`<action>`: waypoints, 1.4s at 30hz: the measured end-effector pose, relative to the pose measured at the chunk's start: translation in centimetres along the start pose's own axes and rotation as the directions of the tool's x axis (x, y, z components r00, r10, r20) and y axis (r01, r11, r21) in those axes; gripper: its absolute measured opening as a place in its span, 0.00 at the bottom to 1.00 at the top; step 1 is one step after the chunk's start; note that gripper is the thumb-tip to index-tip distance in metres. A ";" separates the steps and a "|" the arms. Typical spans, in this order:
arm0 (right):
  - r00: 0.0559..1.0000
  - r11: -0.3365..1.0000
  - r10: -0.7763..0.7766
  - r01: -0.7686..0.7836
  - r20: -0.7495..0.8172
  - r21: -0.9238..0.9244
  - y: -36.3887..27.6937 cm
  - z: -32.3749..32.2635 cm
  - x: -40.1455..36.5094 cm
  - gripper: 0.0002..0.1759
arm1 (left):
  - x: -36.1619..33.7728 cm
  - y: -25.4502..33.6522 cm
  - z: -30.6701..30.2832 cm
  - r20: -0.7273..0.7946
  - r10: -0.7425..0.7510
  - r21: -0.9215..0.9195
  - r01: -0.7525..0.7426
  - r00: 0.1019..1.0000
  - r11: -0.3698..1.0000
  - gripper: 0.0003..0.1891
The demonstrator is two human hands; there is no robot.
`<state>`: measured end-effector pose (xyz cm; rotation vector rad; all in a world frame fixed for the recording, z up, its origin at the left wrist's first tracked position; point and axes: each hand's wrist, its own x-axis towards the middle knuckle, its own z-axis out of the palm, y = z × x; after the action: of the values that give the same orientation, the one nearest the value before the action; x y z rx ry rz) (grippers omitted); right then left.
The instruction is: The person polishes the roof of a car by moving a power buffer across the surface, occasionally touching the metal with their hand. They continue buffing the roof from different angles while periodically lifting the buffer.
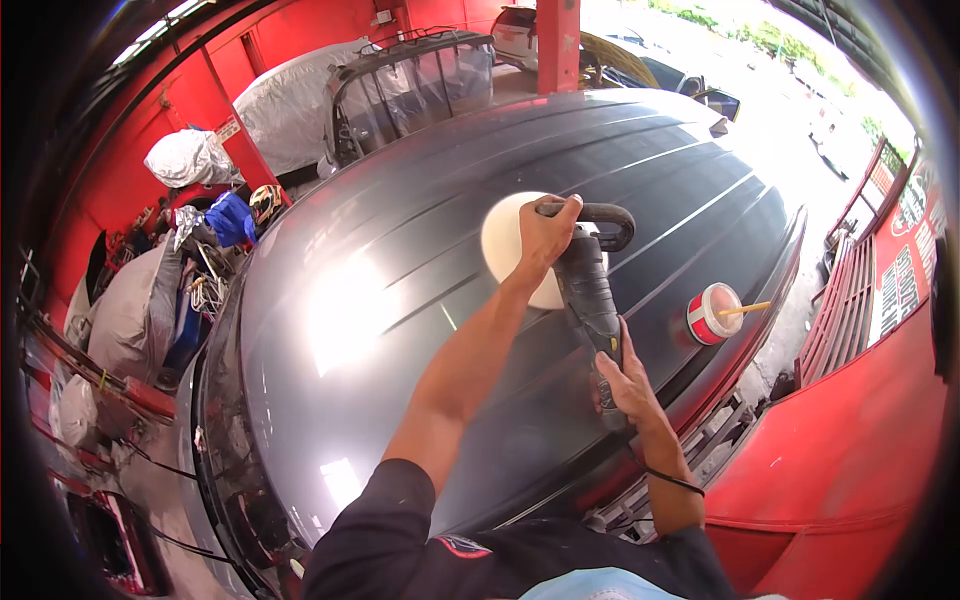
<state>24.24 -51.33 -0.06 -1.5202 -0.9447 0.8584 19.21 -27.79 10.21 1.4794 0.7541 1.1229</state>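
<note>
A black power polisher (pixel 590 295) with a round white pad (pixel 508 240) lies against the dark grey roof of a vehicle (pixel 420 270). My left hand (pixel 548 232) is closed round the black loop handle at the polisher's head, above the pad. Lower down, my right hand (pixel 627 382) wraps the rear grip of the body, with the fingers partly hidden behind it. To the right, a red and white tin (pixel 712 314) stands on the roof with a yellow stick (pixel 745 309) in it.
Covered vehicles (pixel 290 105) and a red post (pixel 558 45) stand beyond the roof. Bags, a blue cloth (pixel 232 218) and a helmet (pixel 266 203) are piled at left. A red metal panel (pixel 850 430) is at right. A dark cord hangs by my right forearm.
</note>
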 end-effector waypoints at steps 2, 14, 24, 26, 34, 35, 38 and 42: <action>0.995 0.996 -0.093 0.092 -0.031 -0.008 1.4 2.1 0.7 0.46 | 0.9 -0.7 -1.2 -0.006 0.023 0.022 -0.023 1.000 1.000 0.18; 0.992 0.965 0.105 -0.120 0.077 0.233 -4.6 14.5 -7.8 0.47 | -5.6 2.1 -13.1 0.005 0.010 0.226 -0.011 1.000 0.974 0.14; 0.996 0.961 0.074 -0.083 0.046 0.263 -3.5 12.8 -5.9 0.47 | -3.1 1.5 -9.6 0.037 0.029 0.148 -0.034 0.999 0.988 0.15; 0.994 0.958 0.112 -0.109 0.002 0.265 -3.4 11.7 -5.1 0.46 | -2.1 1.3 -7.7 0.078 0.011 0.162 -0.024 0.997 0.987 0.15; 0.989 0.982 0.151 -0.149 -0.009 0.115 -4.5 4.2 -1.3 0.46 | 1.6 -1.2 -2.7 0.017 0.005 -0.008 -0.005 1.000 1.000 0.18; 0.979 0.977 0.201 -0.203 0.032 0.066 -5.8 3.1 -0.8 0.47 | 2.1 -2.0 -2.8 -0.028 0.010 -0.029 -0.011 1.000 1.000 0.17; 0.977 0.983 0.177 -0.170 0.120 -0.062 -6.6 2.0 1.0 0.47 | 2.5 -2.8 -4.3 -0.196 -0.017 -0.170 -0.017 0.980 0.985 0.18; 0.962 0.977 0.160 -0.122 0.223 -0.177 -6.5 4.9 2.4 0.47 | 2.3 -4.1 -9.9 -0.389 -0.009 -0.241 -0.092 0.921 0.966 0.13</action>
<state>20.08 -46.54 5.64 -1.6657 -1.1104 1.1062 11.32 -21.17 6.52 1.0711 0.8127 1.5122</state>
